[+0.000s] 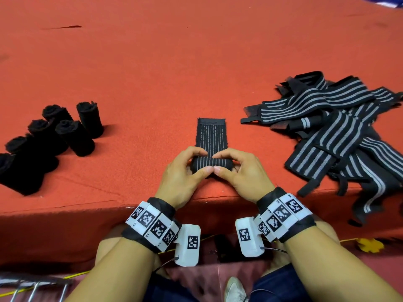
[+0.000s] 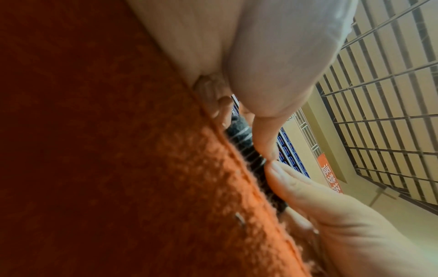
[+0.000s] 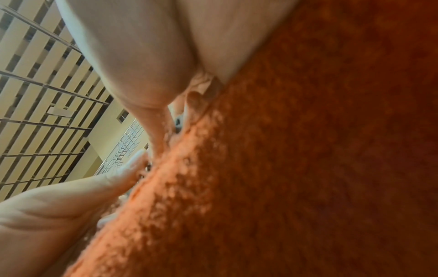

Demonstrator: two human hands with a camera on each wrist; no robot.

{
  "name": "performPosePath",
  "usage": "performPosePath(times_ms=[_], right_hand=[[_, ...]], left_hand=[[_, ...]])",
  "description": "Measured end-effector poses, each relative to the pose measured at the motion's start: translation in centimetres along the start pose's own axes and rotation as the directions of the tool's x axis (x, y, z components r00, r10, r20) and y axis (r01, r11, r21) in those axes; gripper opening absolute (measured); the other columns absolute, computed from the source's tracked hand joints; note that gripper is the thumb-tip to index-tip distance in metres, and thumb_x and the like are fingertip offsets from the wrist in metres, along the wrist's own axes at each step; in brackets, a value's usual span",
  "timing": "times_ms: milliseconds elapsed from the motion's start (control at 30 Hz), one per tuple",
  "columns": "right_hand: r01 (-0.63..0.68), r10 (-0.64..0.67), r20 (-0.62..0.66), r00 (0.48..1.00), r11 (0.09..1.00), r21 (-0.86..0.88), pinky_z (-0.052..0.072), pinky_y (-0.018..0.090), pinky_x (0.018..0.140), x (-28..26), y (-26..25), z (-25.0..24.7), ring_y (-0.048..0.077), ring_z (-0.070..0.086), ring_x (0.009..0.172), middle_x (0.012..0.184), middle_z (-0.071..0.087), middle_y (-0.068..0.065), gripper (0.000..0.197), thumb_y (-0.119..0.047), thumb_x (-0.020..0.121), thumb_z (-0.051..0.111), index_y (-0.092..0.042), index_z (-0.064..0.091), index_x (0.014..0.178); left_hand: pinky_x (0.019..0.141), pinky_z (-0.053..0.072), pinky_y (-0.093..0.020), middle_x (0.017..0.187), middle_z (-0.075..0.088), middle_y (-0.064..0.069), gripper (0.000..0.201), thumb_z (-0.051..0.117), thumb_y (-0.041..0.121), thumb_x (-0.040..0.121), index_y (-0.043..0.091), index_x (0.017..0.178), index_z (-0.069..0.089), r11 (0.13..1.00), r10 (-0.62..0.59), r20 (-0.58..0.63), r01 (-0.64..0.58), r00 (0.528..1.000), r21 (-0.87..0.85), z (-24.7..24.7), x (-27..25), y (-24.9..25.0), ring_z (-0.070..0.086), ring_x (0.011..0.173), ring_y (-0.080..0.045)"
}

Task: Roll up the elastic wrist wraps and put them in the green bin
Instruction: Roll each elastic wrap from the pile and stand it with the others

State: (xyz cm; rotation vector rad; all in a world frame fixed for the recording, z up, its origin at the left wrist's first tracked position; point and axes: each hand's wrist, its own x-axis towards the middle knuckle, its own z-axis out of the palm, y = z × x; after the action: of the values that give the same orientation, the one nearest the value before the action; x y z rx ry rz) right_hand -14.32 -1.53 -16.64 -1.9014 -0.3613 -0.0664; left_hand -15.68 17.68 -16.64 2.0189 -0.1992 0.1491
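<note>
Orange felt tabletop (image 1: 196,51), barred window wall (image 2: 391,112)

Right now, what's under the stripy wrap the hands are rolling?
The orange felt cloth lies under the flat end of the wrap. Both hands cover the roll's ends, hiding what is beneath there.

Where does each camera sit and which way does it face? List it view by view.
Head: worn high, facing forward and down at the red cloth; shows both forearms, left hand and right hand gripping the half-rolled wrap.
Left wrist: low against the cloth, looking along the thumb at the wrap; palm and thumb show.
Right wrist: likewise low against the cloth; palm and thumb show.
Both wrist views share the meeting thumbs and a barred window behind.
</note>
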Motion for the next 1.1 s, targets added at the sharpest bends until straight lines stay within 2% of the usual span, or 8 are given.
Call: performPosePath(times_ms=[133, 233, 400, 533, 667, 767, 1033, 1100], right_hand=[[-0.043, 0.042, -0.020, 0.999, 0.999, -0.033, 0.053, 0.025, 0.070, 0.13, 0.16, 0.25, 0.002, 0.064, 0.066, 0.084, 0.073, -0.014, 0.017, -0.031, 0.085, 0.076, -0.026, 0.075, 0.101], [-0.033, 0.034, 0.008, 0.999, 0.997, -0.064, 0.037, 0.011, 0.056, 0.02, -0.24, 0.02, -0.001, 0.049, 0.050, 0.069, 0.064, -0.026, 0.018, -0.021, 0.088, 0.077, -0.023, 0.075, 0.106], [0.023, -0.022, 0.049, 0.999, 1.000, -0.014, 0.038, 0.009, 0.060, -0.05, -0.30, -0.03, -0.006, 0.054, 0.061, 0.099, 0.065, -0.008, 0.035, -0.003, 0.080, 0.080, -0.020, 0.072, 0.110], [-0.035, 0.035, 0.004, 0.999, 0.999, 0.016, 0.033, 0.023, 0.049, 0.15, 0.22, -0.09, 0.008, 0.036, 0.049, 0.072, 0.064, -0.008, 0.022, -0.012, 0.085, 0.077, -0.027, 0.071, 0.101], [-0.052, 0.054, -0.047, 0.997, 0.998, 0.028, 0.054, 0.039, 0.064, 0.35, 0.26, 0.15, 0.020, 0.056, 0.062, 0.090, 0.074, -0.002, 0.014, -0.031, 0.084, 0.071, -0.033, 0.071, 0.097], [-0.055, 0.054, -0.057, 0.997, 0.998, -0.008, 0.053, 0.036, 0.071, 0.41, 0.23, 0.22, 0.011, 0.062, 0.072, 0.091, 0.074, -0.007, 0.008, -0.029, 0.087, 0.070, -0.031, 0.073, 0.094], [-0.010, 0.008, 0.052, 0.999, 0.999, 0.037, 0.042, 0.010, 0.062, 0.10, -0.38, -0.24, -0.008, 0.056, 0.064, 0.108, 0.062, -0.004, 0.030, -0.003, 0.083, 0.078, -0.014, 0.073, 0.111], [-0.021, 0.017, 0.079, 0.997, 0.999, 0.045, 0.039, 0.010, 0.055, 0.02, -0.44, -0.30, -0.003, 0.052, 0.053, 0.098, 0.065, -0.010, 0.037, 0.000, 0.081, 0.079, -0.014, 0.072, 0.114]], left_hand=[[0.064, 0.043, -0.026, 0.099, 0.067, 0.010, 0.026, 0.080, 0.024, 0.082, 0.036, 0.102, 0.069, 1.000, 0.016, 0.013, -0.016, 1.000, -0.015, -0.02, 0.15, -0.28, 0.048, 0.061, -0.006], [0.069, 0.047, -0.033, 0.086, 0.070, 0.009, 0.017, 0.077, 0.028, 0.084, 0.037, 0.096, 0.070, 1.000, -0.024, -0.007, 0.024, 1.000, -0.008, 0.06, 0.31, -0.54, 0.051, 0.062, -0.009], [0.075, 0.050, -0.029, 0.084, 0.072, 0.012, 0.004, 0.073, 0.031, 0.091, 0.034, 0.094, 0.073, 0.998, -0.054, -0.049, 0.055, 0.997, 0.015, 0.15, 0.39, -0.25, 0.063, 0.075, -0.009], [0.071, 0.050, -0.031, 0.073, 0.066, 0.013, 0.008, 0.074, 0.038, 0.089, 0.036, 0.096, 0.071, 0.998, -0.061, -0.069, 0.063, 0.996, 0.021, 0.16, 0.30, -0.15, 0.055, 0.064, -0.006], [0.064, 0.044, -0.026, 0.080, 0.063, 0.015, 0.032, 0.084, 0.037, 0.079, 0.040, 0.105, 0.065, 0.998, -0.029, -0.007, 0.029, 1.000, 0.051, 0.08, -0.16, 0.16, 0.047, 0.056, 0.001], [0.067, 0.040, -0.023, 0.101, 0.063, 0.013, 0.039, 0.086, 0.030, 0.077, 0.040, 0.108, 0.066, 0.998, 0.025, -0.004, -0.025, 1.000, 0.059, 0.06, -0.21, 0.21, 0.050, 0.066, 0.003], [0.080, 0.054, -0.031, 0.087, 0.074, 0.014, 0.008, 0.076, 0.034, 0.089, 0.036, 0.096, 0.072, 0.996, -0.077, -0.004, 0.077, 0.997, 0.045, 0.12, 0.30, 0.23, 0.067, 0.079, -0.009], [0.085, 0.054, -0.036, 0.090, 0.074, 0.014, 0.008, 0.073, 0.037, 0.091, 0.033, 0.098, 0.073, 0.994, -0.093, -0.012, 0.093, 0.996, 0.062, 0.13, 0.44, 0.21, 0.068, 0.086, -0.008]])
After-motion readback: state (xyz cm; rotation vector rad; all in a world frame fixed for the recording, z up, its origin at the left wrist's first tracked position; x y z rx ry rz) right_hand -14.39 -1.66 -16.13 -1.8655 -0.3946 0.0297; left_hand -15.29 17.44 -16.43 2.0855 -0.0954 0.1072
